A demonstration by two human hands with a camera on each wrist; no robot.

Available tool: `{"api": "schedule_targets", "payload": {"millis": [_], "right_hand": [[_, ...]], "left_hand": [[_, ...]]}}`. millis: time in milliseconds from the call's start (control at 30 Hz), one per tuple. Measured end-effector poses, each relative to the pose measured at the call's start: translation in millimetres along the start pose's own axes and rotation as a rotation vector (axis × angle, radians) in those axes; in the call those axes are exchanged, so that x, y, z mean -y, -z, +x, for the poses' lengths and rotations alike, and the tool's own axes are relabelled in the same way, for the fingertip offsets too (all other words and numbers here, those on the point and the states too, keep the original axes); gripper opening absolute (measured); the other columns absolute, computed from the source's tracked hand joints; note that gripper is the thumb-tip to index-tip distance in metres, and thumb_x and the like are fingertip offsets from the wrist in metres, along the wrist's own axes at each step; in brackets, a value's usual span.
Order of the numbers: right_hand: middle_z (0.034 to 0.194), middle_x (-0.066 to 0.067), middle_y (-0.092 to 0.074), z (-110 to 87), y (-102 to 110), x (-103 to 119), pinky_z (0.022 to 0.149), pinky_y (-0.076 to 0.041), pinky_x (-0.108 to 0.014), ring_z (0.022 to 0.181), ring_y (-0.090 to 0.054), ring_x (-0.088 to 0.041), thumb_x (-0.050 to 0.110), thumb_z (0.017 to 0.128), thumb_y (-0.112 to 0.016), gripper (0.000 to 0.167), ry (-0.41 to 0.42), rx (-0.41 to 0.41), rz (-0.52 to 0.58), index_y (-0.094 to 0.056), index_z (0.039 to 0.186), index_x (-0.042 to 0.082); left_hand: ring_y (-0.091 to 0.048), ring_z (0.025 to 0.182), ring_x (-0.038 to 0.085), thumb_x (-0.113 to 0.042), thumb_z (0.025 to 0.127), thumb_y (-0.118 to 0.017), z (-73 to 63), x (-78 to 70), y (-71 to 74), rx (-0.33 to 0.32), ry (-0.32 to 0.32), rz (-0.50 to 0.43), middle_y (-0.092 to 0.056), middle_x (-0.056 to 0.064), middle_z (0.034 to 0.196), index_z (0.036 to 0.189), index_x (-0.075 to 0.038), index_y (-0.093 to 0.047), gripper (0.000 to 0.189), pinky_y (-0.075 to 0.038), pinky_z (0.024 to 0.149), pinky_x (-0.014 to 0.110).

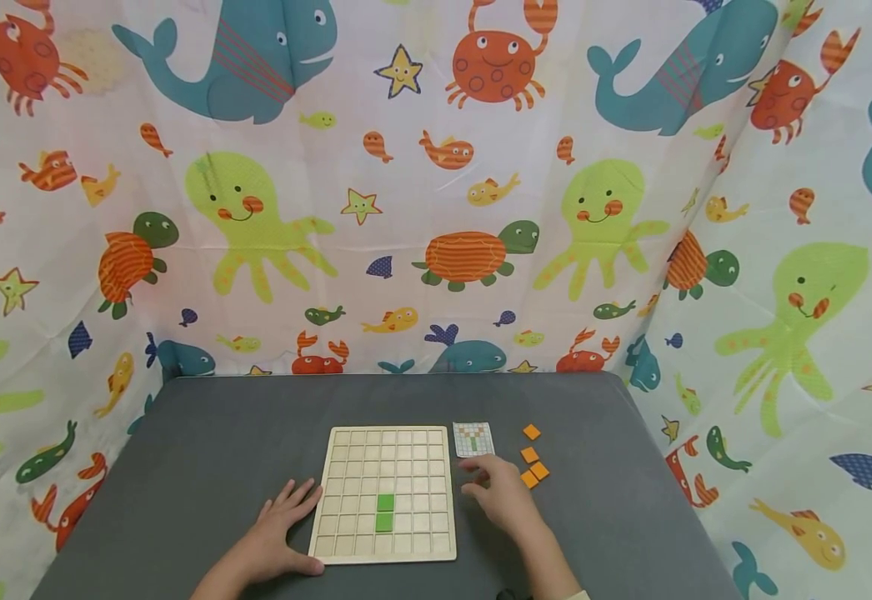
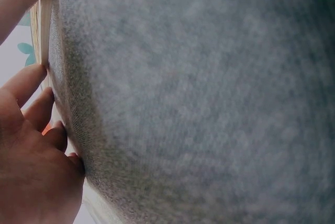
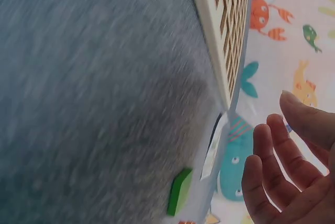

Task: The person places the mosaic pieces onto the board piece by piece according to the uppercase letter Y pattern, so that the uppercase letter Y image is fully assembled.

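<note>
A square wooden grid board (image 1: 387, 458) lies on the grey table, with two green tiles (image 1: 385, 512) set in neighbouring cells, one above the other. My left hand (image 1: 274, 533) rests by the board's left edge, fingers spread and thumb near the lower left corner. Right of the board, my right hand (image 1: 499, 493) hovers just below a small pattern card (image 1: 473, 435), its fingers slightly bent and nothing visible between them. The right wrist view shows those fingers apart from the thumb. There a loose green tile (image 3: 180, 191) lies on the table near the card; in the head view it cannot be seen.
Several orange tiles (image 1: 530, 455) lie on the grey table (image 1: 256, 425) to the right of the card. A curtain (image 1: 406, 250) printed with sea animals hangs behind the table and along both sides. Something small and dark (image 1: 507, 594) shows at the bottom edge.
</note>
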State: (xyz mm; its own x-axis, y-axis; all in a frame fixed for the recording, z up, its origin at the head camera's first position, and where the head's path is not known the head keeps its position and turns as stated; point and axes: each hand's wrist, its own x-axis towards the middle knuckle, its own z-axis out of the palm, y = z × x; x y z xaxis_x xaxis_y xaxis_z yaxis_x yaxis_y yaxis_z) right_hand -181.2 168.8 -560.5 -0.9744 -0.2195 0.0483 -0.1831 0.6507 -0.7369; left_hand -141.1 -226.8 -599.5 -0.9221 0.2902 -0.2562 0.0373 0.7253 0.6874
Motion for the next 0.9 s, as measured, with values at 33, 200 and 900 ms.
{"api": "schedule_targets", "payload": {"millis": [33, 200, 900], "right_hand": [[0.112, -0.005, -0.072, -1.1, 2, -2, 0.063, -0.053, -0.026, 0.088, -0.066, -0.017, 0.007, 0.084, -0.08, 0.035, -0.005, -0.009, -0.006, -0.073, 0.118, 0.011], [0.111, -0.002, -0.072, -6.3, 8, -14, 0.071, -0.055, -0.033, 0.094, -0.067, -0.021, 0.001, 0.08, -0.082, 0.037, -0.041, -0.05, -0.057, -0.074, 0.114, 0.016], [0.093, -0.005, -0.07, -12.7, 23, -41, 0.073, -0.056, -0.042, 0.083, -0.063, -0.018, -0.009, 0.072, -0.081, 0.031, -0.18, 0.068, -0.18, -0.078, 0.099, 0.005]], "left_hand": [[-0.002, 0.153, 0.049, -0.049, 0.058, -0.094, 0.2, 0.7, -0.4, 0.0, 0.002, 0.0, -0.024, 0.016, 0.167, 0.158, -0.013, -0.037, 0.12, -0.002, 0.115, 0.074], [-0.002, 0.154, 0.049, -0.05, 0.059, -0.094, 2.3, 3.0, -1.8, 0.004, 0.008, 0.008, -0.024, 0.015, 0.167, 0.158, -0.015, -0.037, 0.119, -0.002, 0.115, 0.074], [-0.004, 0.154, 0.048, -0.053, 0.056, -0.094, 1.1, 3.5, -1.6, -0.011, 0.007, 0.016, -0.026, 0.014, 0.166, 0.158, -0.015, -0.038, 0.122, -0.002, 0.116, 0.072]]}}
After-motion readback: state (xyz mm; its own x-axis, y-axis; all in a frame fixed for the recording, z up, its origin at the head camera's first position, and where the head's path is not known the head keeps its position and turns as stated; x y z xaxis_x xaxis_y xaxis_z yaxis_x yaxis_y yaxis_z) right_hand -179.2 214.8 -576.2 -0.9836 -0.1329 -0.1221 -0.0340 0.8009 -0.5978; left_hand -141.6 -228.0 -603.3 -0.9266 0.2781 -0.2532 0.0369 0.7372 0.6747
